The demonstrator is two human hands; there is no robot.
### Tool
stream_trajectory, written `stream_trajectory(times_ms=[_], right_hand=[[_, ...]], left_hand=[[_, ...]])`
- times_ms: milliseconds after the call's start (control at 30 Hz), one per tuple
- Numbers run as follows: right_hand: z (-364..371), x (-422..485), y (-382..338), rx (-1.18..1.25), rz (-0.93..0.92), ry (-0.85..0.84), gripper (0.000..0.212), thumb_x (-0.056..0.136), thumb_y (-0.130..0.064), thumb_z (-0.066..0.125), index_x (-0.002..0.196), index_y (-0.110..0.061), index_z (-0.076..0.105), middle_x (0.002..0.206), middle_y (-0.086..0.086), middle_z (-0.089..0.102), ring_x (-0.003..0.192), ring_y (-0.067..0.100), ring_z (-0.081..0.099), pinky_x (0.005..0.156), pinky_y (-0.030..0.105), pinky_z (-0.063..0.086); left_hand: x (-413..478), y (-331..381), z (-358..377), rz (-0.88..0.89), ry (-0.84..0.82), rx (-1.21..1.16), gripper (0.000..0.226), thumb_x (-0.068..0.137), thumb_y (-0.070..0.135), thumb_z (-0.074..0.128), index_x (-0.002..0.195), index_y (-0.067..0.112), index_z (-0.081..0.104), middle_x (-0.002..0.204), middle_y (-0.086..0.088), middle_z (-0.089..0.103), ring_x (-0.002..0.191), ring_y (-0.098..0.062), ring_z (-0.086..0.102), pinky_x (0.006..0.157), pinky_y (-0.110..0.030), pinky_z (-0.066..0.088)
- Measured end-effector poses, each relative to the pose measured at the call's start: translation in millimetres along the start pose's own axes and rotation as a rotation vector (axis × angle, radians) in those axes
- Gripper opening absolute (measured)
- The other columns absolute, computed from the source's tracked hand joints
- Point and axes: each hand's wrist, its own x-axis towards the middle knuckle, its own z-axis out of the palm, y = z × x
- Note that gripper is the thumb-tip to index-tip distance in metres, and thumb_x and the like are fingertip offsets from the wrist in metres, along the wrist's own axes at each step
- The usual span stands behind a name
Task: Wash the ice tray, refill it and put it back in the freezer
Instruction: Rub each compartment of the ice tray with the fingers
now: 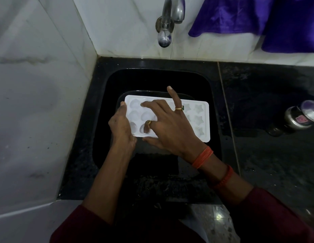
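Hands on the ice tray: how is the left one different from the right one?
The left hand grips the ice tray by its left edge, while the right hand lies spread across its cups, one finger lifted. The right hand wears two rings and orange wrist threads; the left hand shows none. Both touch the white tray over the black sink.

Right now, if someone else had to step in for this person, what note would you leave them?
The left hand grips the left end of the ice tray.
The right hand lies spread over the tray's top, fingertips in the moulds, thumb at the near edge.
The tray is held over the black sink, below the tap; no water stream shows.
Done: tray brought to the sink; no ice shows in the moulds.
Left: finish washing, refill, return it to the freezer.
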Motion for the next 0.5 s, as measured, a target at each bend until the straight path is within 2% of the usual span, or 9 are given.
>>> stream_trajectory(times_ms=[233,367,500], right_hand=[[4.3,-2.5,-0.2,-0.016,-0.003,-0.010,0.041,0.093,-0.057,0.054,0.076,-0.028,0.078,0.132,0.006,0.062,0.121,0.024,0.057,0.121,0.061,0.006],[4.4,-2.8,0.3,-0.027,-0.022,-0.010,0.034,0.091,-0.053,0.059,0.076,-0.029,0.078,0.132,0.006,0.062,0.122,0.025,0.056,0.121,0.062,0.007],[1.8,-2.0,2.8,-0.024,-0.038,0.026,0.030,0.088,-0.050,0.062,0.075,-0.027,0.076,0.130,0.005,0.063,0.120,0.024,0.058,0.122,0.060,0.005]], left_hand=[[5.0,-1.2,0.3,0.002,-0.006,0.041,0.036,0.104,0.036,0.058,0.110,0.002,0.068,0.107,-0.021,0.075,0.059,-0.013,0.074,0.048,-0.024,0.056],[-0.1,-2.7,0.0,-0.019,0.008,-0.021,0.040,0.101,0.043,0.061,0.116,0.007,0.071,0.104,-0.014,0.077,0.074,-0.023,0.076,0.053,-0.030,0.060],[0.9,-1.0,0.2,-0.003,0.025,0.033,0.033,0.103,0.041,0.059,0.106,0.010,0.071,0.107,-0.013,0.075,0.066,-0.015,0.075,0.048,-0.024,0.057]])
